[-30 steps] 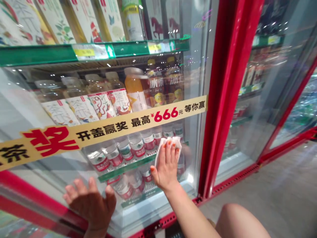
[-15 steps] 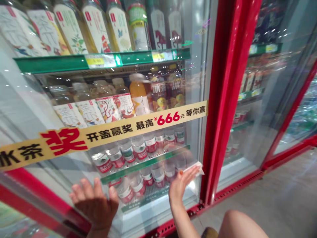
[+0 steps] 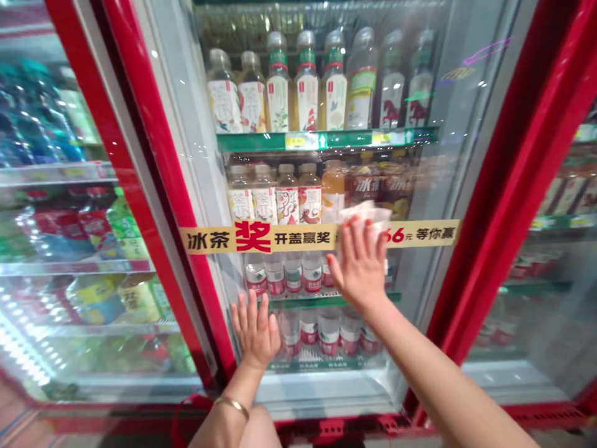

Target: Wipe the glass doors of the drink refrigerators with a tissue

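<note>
My right hand (image 3: 360,261) presses a white cloth (image 3: 368,214) flat against the glass door (image 3: 420,280) of a red-framed drinks fridge, over the yellow banner sticker (image 3: 298,237) with red and black characters. Its fingers lie stretched out on the cloth, which shows above the fingertips. My left hand (image 3: 254,330) rests open and flat on the same glass lower down, near the door's left red frame (image 3: 163,186). A thin bracelet sits on my left wrist.
Behind the glass, green-edged shelves (image 3: 326,139) carry rows of tea bottles and, lower, small water bottles (image 3: 291,274). Another fridge door with colourful drinks (image 3: 69,249) stands to the left, a third (image 3: 559,249) to the right. My knee shows at the bottom.
My right hand with the cloth swept from the lower right of the glass up onto the banner. The camera pulled back and turned left, showing the whole door. My left hand stays flat on the glass.
</note>
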A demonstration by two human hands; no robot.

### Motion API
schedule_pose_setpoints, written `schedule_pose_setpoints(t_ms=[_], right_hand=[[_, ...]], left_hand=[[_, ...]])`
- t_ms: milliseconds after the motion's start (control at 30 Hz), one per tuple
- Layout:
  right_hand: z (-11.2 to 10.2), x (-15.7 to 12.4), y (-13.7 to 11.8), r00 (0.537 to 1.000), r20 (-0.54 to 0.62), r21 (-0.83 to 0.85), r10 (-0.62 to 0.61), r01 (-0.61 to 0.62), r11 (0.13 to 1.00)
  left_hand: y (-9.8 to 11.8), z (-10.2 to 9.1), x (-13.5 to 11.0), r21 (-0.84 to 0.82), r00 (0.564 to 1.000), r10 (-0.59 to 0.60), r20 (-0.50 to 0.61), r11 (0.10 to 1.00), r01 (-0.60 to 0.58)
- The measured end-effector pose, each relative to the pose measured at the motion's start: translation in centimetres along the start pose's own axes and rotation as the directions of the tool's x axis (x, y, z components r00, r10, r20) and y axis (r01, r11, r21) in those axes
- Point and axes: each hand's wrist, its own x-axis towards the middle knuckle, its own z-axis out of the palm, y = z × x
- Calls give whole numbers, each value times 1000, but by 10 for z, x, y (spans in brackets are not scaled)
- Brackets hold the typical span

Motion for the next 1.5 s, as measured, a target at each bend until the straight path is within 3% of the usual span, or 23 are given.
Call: schedule_pose_setpoints(t_ms=[33,100,167,267,433,467,533,633,733,833,900,967,1033,1100,1200,1233,1300,1333,1367,1400,1433,1467,1500], right_hand=[[5,-8,-17,985,62,76,-159,154,985],[10,-37,-45,875,117,234,-470,436,869],[9,-62,-60,776,103,312,-623,569,761],[3,-53,-65,753,75,322,-653,602,731],[24,34,-112,889,77,267,-451,417,869],[33,39,-126,883,80,272,-463,428,862],[51,24,-150,814,81,301,-575,530,793],[65,-46,-163,685,68,332,-725,670,664],[59,-118,-149,636,48,314,-770,722,616],[46,-141,-118,657,54,263,-752,717,645],[35,-122,-86,697,76,224,-713,685,693],[19,-82,-44,762,97,170,-640,621,765],[0,-33,2,886,76,69,-457,452,889],[-18,10,37,976,-1,-36,-217,217,976],[-30,30,48,988,-154,-85,23,-36,996],[-28,20,42,983,-182,-82,29,-44,996],[-19,-16,27,983,-143,-66,-115,107,992],[-13,-39,24,957,-57,-27,-285,284,959],[-8,-61,25,895,45,11,-444,444,896],[-4,-80,32,834,117,32,-539,539,842],[-3,-93,45,810,155,18,-565,569,822],[-5,-101,60,844,150,-41,-514,525,850],[-8,-102,77,912,96,-122,-398,407,905]], left_hand=[[-1,-1,0,-14,1000,-11,13,1000,11],[-2,-7,1,-53,999,-31,40,998,33],[-1,-18,0,-103,996,-55,74,993,62],[7,-42,-4,-178,986,-121,112,974,140],[30,-73,-13,-275,934,-341,103,893,356],[33,-76,-14,-290,916,-393,86,869,400],[35,-81,-15,-317,874,-485,39,823,471],[31,-95,-16,-350,823,-567,-18,775,527],[23,-119,-22,-368,806,-591,-19,754,544],[12,-139,-39,-342,785,-620,16,734,586],[3,-144,-54,-316,769,-640,16,726,611],[-2,-141,-64,-321,774,-632,16,730,603],[2,-132,-65,-355,803,-594,43,743,568],[16,-122,-56,-389,826,-560,70,747,539],[40,-110,-25,-341,862,-504,54,802,491],[46,-105,-13,-307,890,-454,42,842,444],[50,-94,13,-246,952,-307,15,921,301],[49,-86,25,-222,973,-232,-3,948,226],[47,-76,36,-197,985,-170,-25,967,162],[44,-65,46,-164,992,-120,-43,980,112],[40,-54,53,-121,996,-81,-50,990,74],[37,-41,58,-71,998,-43,-54,997,39],[34,-30,60,-20,998,-10,-59,1000,9]])
